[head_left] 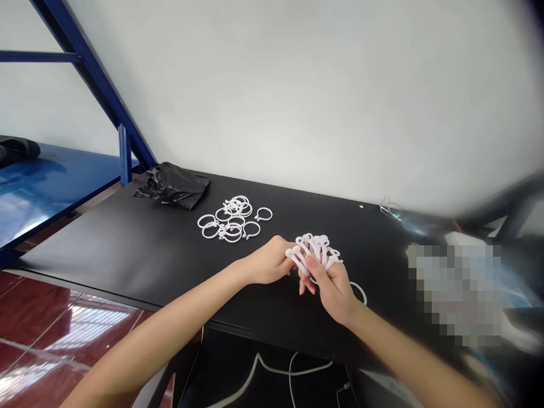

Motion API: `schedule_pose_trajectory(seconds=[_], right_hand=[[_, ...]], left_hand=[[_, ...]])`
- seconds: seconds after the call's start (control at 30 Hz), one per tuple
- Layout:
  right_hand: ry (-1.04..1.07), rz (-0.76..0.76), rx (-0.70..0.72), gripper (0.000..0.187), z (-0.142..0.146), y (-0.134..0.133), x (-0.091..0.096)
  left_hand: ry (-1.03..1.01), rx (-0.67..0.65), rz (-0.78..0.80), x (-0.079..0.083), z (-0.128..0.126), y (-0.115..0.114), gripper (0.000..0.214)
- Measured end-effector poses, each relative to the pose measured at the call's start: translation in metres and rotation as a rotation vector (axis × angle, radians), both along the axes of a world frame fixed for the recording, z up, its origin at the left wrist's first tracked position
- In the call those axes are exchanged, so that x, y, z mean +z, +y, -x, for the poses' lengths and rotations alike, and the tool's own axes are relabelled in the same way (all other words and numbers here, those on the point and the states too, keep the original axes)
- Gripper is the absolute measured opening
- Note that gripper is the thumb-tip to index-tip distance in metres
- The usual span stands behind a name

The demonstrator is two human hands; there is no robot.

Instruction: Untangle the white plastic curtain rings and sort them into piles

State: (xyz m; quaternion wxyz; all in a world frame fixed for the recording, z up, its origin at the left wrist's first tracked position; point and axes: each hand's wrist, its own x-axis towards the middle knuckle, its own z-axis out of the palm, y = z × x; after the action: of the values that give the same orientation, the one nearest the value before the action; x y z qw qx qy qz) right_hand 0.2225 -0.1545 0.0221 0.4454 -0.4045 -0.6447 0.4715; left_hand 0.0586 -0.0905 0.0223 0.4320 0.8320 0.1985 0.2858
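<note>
"What filled most of my feed?"

"A pale wall (314, 102), and below it the black worktop (127, 249)."

"And on that?"

"A crumpled black plastic bag (174, 184) lay toward the far left corner. Near it, to the right, I saw a loose pile of white rings (232, 221), many overlapping."

"What about the grip?"

"The right hand (338, 289) had its grip closed, thumb pressed over a bunch of white rings (314, 246) held above the worktop. The left hand (270, 260) met that bunch from the other side; its fingers were partly hidden (awkward angle for me), so I couldn't tell how far its grip was open or whether it had hold of anything."

"Anything smaller?"

"A single ring (362, 292) showed beside the right wrist, and a yellow speck (361, 207) sat near the worktop's far edge."
</note>
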Motion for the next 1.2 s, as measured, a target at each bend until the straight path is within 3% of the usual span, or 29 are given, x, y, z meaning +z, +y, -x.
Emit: schedule_pose_trajectory(seconds=[0.3,0.6,0.7,0.9,1.2], right_hand=[[0.010,-0.096,-0.029,0.047,-0.001,-0.005,-0.004],[-0.121,-0.216,0.058,0.047,-0.007,-0.003,0.008],[-0.101,-0.231,0.074,0.048,-0.008,-0.002,0.006],[-0.027,-0.186,0.098,0.043,-0.007,-0.001,0.007],[-0.087,-0.268,0.109,0.041,-0.008,0.000,0.011]], left_hand=[[-0.160,-0.112,0.347,-0.002,-0.008,-0.006,0.032],[-0.183,-0.131,0.391,0.003,-0.006,-0.006,0.035],[-0.154,-0.120,0.260,0.007,-0.003,-0.007,0.036],[-0.123,0.149,-0.102,0.008,0.002,-0.010,0.016],[-0.024,0.219,-0.381,0.006,0.006,-0.008,0.017]])
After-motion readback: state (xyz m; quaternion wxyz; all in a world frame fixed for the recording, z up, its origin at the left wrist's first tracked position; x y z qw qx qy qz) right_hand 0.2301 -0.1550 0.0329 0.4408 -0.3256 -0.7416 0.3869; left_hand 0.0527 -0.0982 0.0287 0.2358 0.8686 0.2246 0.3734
